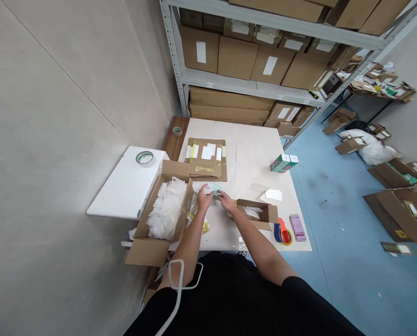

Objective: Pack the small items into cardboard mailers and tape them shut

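Note:
A small white and green box [211, 187] is held over the middle of the table. My left hand [204, 198] grips its left end with fingers closed. On the right end, the fingers of my right hand [225, 200] close against its green side. Close to my right forearm lies an open carton [274, 214] with a few white pieces inside. To the left of my left hand is a larger open carton [183, 205] filled with translucent white bags. Crumpled clear plastic with yellow tape [205, 226] lies beneath my left wrist.
Flattened cardboard [205, 169] lies at the table's back left. Green and white boxes [284, 163] stand at the right edge, with a tape dispenser [283, 232] nearer me. A tape roll [144, 157] rests on a white surface [117, 186]. Behind, a shelf rack [229, 81] holds cartons.

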`<state>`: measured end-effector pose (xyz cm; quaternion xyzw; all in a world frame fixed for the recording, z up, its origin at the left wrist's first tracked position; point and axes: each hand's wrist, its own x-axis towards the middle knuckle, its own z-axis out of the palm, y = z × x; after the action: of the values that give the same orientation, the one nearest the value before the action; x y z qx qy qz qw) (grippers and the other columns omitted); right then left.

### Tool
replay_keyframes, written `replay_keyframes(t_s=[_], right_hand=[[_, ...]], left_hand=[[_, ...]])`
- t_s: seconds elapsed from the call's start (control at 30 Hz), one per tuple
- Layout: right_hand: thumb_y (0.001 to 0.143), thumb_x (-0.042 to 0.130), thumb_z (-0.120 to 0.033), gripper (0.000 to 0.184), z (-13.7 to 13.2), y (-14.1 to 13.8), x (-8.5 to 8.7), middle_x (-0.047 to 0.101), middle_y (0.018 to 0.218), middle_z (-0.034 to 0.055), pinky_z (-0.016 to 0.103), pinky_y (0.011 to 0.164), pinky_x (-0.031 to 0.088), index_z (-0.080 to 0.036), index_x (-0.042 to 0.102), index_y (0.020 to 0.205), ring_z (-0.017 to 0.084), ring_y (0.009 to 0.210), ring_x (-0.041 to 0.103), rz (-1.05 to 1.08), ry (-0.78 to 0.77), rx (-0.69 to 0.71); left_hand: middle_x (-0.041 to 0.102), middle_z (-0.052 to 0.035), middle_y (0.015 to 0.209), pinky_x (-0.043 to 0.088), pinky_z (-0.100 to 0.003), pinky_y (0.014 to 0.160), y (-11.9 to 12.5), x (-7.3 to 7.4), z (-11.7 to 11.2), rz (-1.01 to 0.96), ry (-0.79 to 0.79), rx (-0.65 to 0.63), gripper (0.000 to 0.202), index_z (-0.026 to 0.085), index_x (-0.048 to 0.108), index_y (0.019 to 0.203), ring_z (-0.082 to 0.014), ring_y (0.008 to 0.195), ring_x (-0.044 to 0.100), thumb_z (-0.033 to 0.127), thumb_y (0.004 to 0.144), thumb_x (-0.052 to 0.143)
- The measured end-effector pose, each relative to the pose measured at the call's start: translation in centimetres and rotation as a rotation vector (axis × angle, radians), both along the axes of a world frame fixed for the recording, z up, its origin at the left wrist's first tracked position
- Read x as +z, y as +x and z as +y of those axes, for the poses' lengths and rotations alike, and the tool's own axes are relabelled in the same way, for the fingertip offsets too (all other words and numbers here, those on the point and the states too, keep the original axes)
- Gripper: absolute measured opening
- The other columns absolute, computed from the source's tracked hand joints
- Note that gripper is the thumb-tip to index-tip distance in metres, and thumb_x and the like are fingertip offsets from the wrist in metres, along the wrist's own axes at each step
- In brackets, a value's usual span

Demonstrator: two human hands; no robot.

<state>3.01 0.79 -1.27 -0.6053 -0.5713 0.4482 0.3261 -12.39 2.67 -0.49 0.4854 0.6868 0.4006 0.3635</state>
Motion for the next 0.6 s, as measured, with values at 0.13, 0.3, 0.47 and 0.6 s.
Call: replay_keyframes(t_s=[0.13, 0.3, 0.47, 0.6], right_hand=[[0.096, 0.058, -0.046, 0.05, -0.6, 1.1, 0.2, 0.064, 0.146, 0.0092, 0.047, 0.12, 0.042, -0.025, 0.065, 0.14, 0.025, 0.139, 0.057, -0.003, -0.02, -0.083], [0.096, 0.055, -0.059, 0.068, -2.0, 3.2, 2.3, 0.054, 0.155, 0.0174, 0.049, 0.124, 0.036, -0.015, 0.057, 0.147, 0.029, 0.147, 0.047, -0.012, 0.024, -0.298], [0.099, 0.05, -0.053, 0.065, -5.1, 6.7, 5.3, 0.065, 0.144, 0.0138, 0.043, 0.11, 0.049, -0.017, 0.051, 0.153, 0.028, 0.128, 0.063, 0.074, 0.088, -0.407], [0.097, 0.052, -0.051, 0.062, -9.1, 10.3, 6.0, 0.072, 0.131, 0.0117, 0.042, 0.101, 0.054, -0.018, 0.055, 0.149, 0.028, 0.112, 0.068, 0.036, 0.078, -0.544]], left_hand=[[0.073, -0.0088, 0.127, 0.054, -0.042, 0.107, -1.1, 2.8, -0.7, -0.128, 0.047, 0.033, 0.059, 0.023, 0.065, 0.139, -0.0268, 0.116, 0.07, 0.035, 0.082, 0.077], [0.074, -0.0086, 0.126, 0.059, -0.037, 0.1, -1.4, 5.4, -1.7, -0.323, 0.087, 0.041, 0.061, 0.021, 0.062, 0.144, -0.0248, 0.113, 0.072, 0.039, 0.087, 0.075], [0.072, -0.0103, 0.132, 0.06, -0.036, 0.098, 1.0, 5.5, -3.5, -0.359, 0.045, -0.078, 0.061, 0.022, 0.053, 0.153, -0.0255, 0.119, 0.07, 0.043, 0.097, 0.063], [0.058, -0.0092, 0.153, 0.046, -0.038, 0.118, 4.5, 4.6, -5.4, -0.25, 0.049, -0.197, 0.05, 0.022, 0.062, 0.145, -0.0272, 0.145, 0.051, 0.042, 0.099, 0.061]])
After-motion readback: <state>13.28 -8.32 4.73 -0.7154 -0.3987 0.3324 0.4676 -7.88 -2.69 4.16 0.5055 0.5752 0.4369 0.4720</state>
